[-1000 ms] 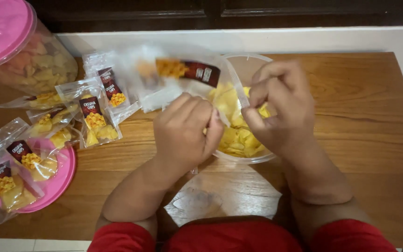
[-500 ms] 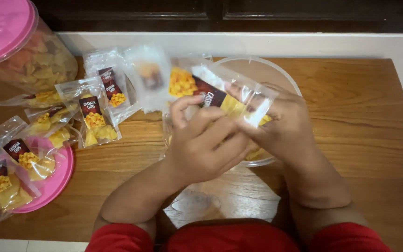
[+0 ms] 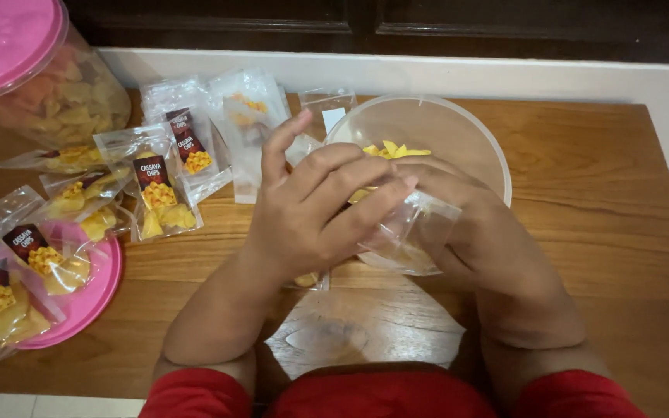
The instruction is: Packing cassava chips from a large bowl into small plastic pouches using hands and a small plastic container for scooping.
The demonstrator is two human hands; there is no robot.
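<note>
My left hand (image 3: pixel 315 213) and my right hand (image 3: pixel 478 228) meet over the near rim of a clear plastic bowl (image 3: pixel 474 135) holding yellow chips (image 3: pixel 395 149). Between them they grip a small clear plastic packet (image 3: pixel 412 232), crumpled under the fingers; its contents are hidden by my hands. My left index finger sticks up. Filled clear chip packets with dark labels (image 3: pixel 156 190) lie on the wooden table to the left of my left hand.
A big clear jar of chips with a pink lid (image 3: pixel 9 46) stands at the far left. A pink plate (image 3: pixel 90 298) at the left edge carries more filled packets (image 3: pixel 32 255). Empty clear packets (image 3: pixel 249 116) lie behind the bowl. The wooden table (image 3: pixel 613 232) ends at a white wall edge.
The labelled packet held up over the bowl is now lowered and covered by both hands. My hands have come together at the bowl's near rim.
</note>
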